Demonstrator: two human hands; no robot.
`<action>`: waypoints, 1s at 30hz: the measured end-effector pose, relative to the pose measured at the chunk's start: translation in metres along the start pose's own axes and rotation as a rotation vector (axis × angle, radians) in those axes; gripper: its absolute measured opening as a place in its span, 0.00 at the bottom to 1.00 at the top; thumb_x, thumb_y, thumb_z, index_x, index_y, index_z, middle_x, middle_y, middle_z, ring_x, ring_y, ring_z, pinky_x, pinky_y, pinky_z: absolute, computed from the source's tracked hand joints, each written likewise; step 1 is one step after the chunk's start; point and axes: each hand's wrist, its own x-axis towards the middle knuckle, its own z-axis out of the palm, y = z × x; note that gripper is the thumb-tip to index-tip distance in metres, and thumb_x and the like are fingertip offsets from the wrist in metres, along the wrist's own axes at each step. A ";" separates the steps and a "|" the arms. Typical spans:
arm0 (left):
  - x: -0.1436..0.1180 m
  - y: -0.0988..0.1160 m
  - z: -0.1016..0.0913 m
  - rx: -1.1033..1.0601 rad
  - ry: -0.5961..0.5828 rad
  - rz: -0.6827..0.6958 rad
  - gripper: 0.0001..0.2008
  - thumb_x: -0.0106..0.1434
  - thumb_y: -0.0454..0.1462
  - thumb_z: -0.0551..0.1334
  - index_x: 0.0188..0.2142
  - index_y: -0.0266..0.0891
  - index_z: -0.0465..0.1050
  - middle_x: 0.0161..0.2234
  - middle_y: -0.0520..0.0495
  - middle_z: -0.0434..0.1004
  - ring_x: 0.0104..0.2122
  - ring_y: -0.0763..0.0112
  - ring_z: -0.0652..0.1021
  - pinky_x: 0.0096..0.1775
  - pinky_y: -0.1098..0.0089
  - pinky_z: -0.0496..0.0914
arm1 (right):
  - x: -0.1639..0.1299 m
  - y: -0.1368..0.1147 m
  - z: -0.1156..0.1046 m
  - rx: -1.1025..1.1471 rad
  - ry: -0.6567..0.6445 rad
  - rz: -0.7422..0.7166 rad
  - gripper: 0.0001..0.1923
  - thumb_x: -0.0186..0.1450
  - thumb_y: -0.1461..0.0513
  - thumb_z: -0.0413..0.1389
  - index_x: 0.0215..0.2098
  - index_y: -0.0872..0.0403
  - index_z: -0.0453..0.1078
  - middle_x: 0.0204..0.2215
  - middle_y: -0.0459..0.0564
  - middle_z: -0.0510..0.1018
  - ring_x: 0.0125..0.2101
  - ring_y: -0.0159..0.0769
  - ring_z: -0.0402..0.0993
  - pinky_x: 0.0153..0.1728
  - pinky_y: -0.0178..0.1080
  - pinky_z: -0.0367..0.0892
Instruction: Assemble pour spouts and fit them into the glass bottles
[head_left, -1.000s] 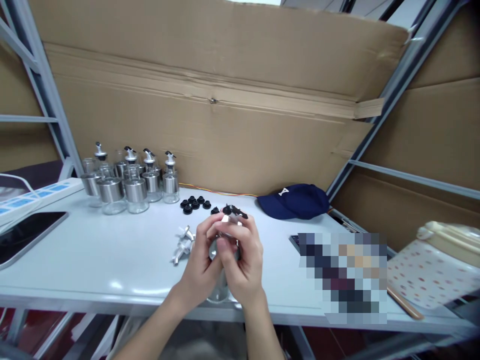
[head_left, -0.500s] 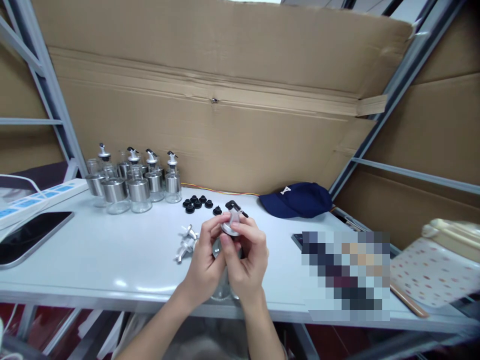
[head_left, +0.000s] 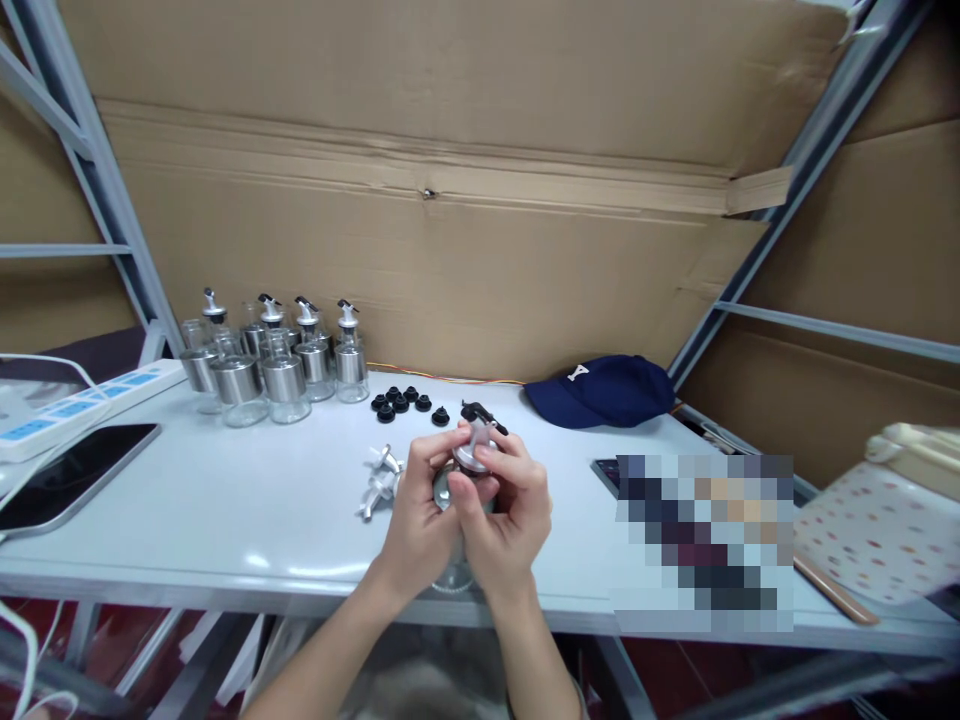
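Both my hands meet over the front of the white table (head_left: 225,500). My left hand (head_left: 416,510) grips a small glass bottle (head_left: 452,572) with a steel collar, held upright just above the table edge. My right hand (head_left: 506,500) pinches the silver pourer spout (head_left: 474,445) with its black flip cap at the bottle's mouth. Just left of my hands lie a few loose silver pourer spouts (head_left: 379,480). Several black rubber stoppers (head_left: 405,403) sit behind them.
A group of finished glass bottles with pourers (head_left: 274,360) stands at the back left. A dark tablet (head_left: 71,470) and a white power strip (head_left: 82,395) lie at the far left. A navy cap (head_left: 600,388) rests at the back right, before cardboard walls.
My hands and the bottle have stayed together; the right fingers have shifted slightly on the pourer. The view has drifted a little to the left and down.
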 end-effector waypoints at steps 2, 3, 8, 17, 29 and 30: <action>-0.002 0.000 -0.001 -0.012 0.004 -0.036 0.15 0.61 0.39 0.61 0.48 0.45 0.63 0.47 0.47 0.73 0.44 0.69 0.76 0.43 0.68 0.73 | 0.001 -0.002 0.001 -0.025 0.036 0.005 0.09 0.59 0.64 0.58 0.38 0.50 0.66 0.37 0.50 0.76 0.41 0.39 0.76 0.36 0.42 0.74; -0.002 0.000 -0.002 -0.005 0.010 -0.048 0.14 0.61 0.40 0.60 0.47 0.45 0.63 0.47 0.46 0.72 0.45 0.68 0.76 0.44 0.68 0.73 | 0.002 -0.004 0.002 -0.036 0.053 0.007 0.08 0.59 0.64 0.58 0.37 0.50 0.66 0.37 0.50 0.76 0.40 0.39 0.76 0.35 0.41 0.74; -0.003 -0.003 -0.001 0.013 0.008 -0.009 0.12 0.62 0.40 0.58 0.46 0.46 0.62 0.45 0.46 0.73 0.44 0.69 0.76 0.45 0.65 0.73 | 0.005 -0.009 0.000 -0.078 0.074 0.015 0.05 0.60 0.66 0.56 0.32 0.50 0.65 0.30 0.45 0.76 0.35 0.37 0.77 0.41 0.45 0.72; 0.001 0.018 0.006 -0.022 0.044 0.080 0.13 0.63 0.39 0.58 0.46 0.46 0.57 0.40 0.48 0.73 0.38 0.70 0.77 0.37 0.67 0.73 | 0.007 -0.012 -0.015 0.126 0.019 0.137 0.12 0.65 0.57 0.49 0.46 0.50 0.59 0.48 0.55 0.71 0.52 0.44 0.67 0.49 0.54 0.63; 0.121 0.003 -0.124 0.554 0.183 0.123 0.15 0.65 0.45 0.51 0.47 0.42 0.50 0.32 0.49 0.69 0.32 0.69 0.76 0.39 0.62 0.72 | -0.019 0.000 -0.035 -0.131 -0.117 0.292 0.07 0.63 0.65 0.51 0.40 0.52 0.65 0.36 0.50 0.74 0.40 0.38 0.72 0.41 0.45 0.67; 0.127 -0.012 -0.135 0.623 0.183 0.104 0.16 0.65 0.44 0.50 0.48 0.40 0.49 0.32 0.47 0.70 0.32 0.68 0.76 0.41 0.61 0.71 | -0.020 -0.001 -0.034 -0.134 -0.129 0.291 0.07 0.63 0.65 0.51 0.40 0.53 0.65 0.36 0.50 0.74 0.39 0.38 0.72 0.40 0.44 0.68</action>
